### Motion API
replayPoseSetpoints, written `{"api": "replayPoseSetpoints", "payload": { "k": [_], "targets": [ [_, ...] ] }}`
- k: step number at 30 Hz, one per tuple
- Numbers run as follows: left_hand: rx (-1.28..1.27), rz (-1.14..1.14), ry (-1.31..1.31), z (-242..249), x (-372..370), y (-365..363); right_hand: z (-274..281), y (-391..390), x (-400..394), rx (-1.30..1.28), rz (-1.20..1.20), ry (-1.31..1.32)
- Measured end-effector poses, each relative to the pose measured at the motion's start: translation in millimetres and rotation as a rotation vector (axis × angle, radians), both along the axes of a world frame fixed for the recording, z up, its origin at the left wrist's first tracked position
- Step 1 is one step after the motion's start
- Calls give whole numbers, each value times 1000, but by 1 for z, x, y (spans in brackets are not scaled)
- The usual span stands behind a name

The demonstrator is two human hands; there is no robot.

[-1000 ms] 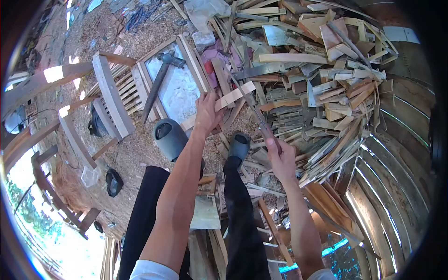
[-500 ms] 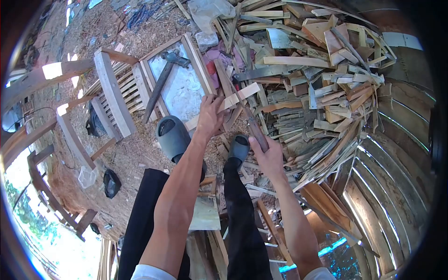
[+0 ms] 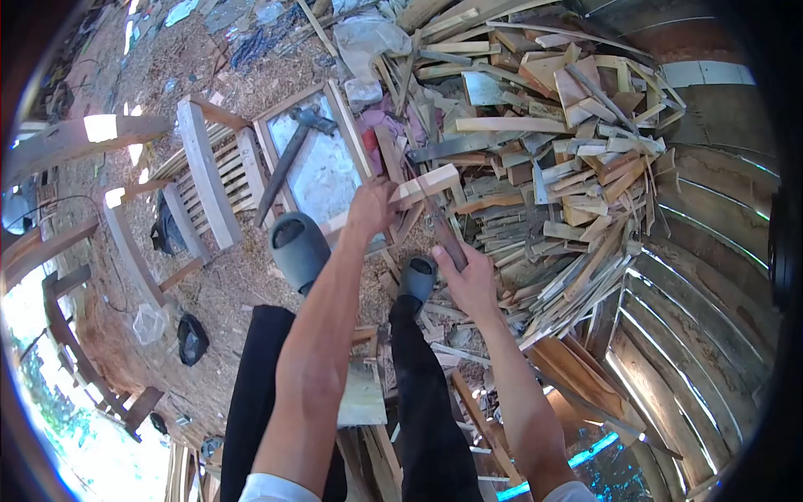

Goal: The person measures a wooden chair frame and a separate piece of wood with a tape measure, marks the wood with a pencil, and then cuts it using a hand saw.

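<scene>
My left hand (image 3: 373, 205) grips a pale wooden strip (image 3: 437, 181), fingers curled over it near the lower edge of a wooden frame. In my right hand (image 3: 470, 280) is the brown handle of a saw (image 3: 446, 234). Seen nearly edge-on, its thin dark blade crosses the strip to the right of my left hand. A hammer (image 3: 288, 159) with a dark handle lies across the wooden frame (image 3: 348, 117), which has a whitish panel. My sandalled left foot (image 3: 299, 251) is beside the frame, and the right foot (image 3: 417, 278) is below the saw handle.
A large heap of wood offcuts (image 3: 577, 159) spreads to the right, against a slatted plank wall (image 3: 711, 293). Curved wooden frame parts (image 3: 207, 176) stand at left. A black plastic bag (image 3: 192, 339) lies on the shavings-covered ground (image 3: 226, 284).
The view has shifted slightly, moving the surroundings a little to the left. Both hands keep their holds on the strip and the saw, and the saw handle sits slightly lower left in view.
</scene>
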State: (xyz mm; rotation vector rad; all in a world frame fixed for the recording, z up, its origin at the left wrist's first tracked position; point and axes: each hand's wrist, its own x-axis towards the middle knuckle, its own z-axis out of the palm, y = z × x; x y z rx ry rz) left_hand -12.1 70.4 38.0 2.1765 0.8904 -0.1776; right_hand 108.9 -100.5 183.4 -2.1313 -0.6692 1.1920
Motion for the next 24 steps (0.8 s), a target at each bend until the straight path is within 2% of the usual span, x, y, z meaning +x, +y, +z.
{"api": "replayPoseSetpoints", "payload": {
  "k": [4, 6, 7, 9, 13, 15, 17, 18, 22, 24],
  "targets": [
    [-95, 86, -8, -4, 7, 10, -9, -8, 1, 127, -55, 20],
    [238, -47, -177, -4, 7, 6, -13, -9, 5, 121, -86, -3],
    [229, -53, -174, -4, 8, 6, -14, -10, 7, 111, -114, -30],
    [-111, -73, 60, -5, 9, 13, -18, -15, 4, 116, -168, 10],
    [-228, -89, 140, 7, 9, 23, -1, -23, -17, 169, -306, -2],
    [3, -276, 78, 19, 13, 17, 8, -25, -22, 181, -364, -5],
    [77, -335, 55, 9, 14, 16, 16, -26, -25, 64, -391, 51],
    [151, -380, 42, 10, 14, 18, 11, -26, -27, 94, -420, 92],
    [167, -275, 40, 11, 22, 31, 15, -19, -22, 117, -432, 109],
    [152, -207, 91, 9, 29, 39, 18, -10, -17, 113, -474, 197]
  ]
}}
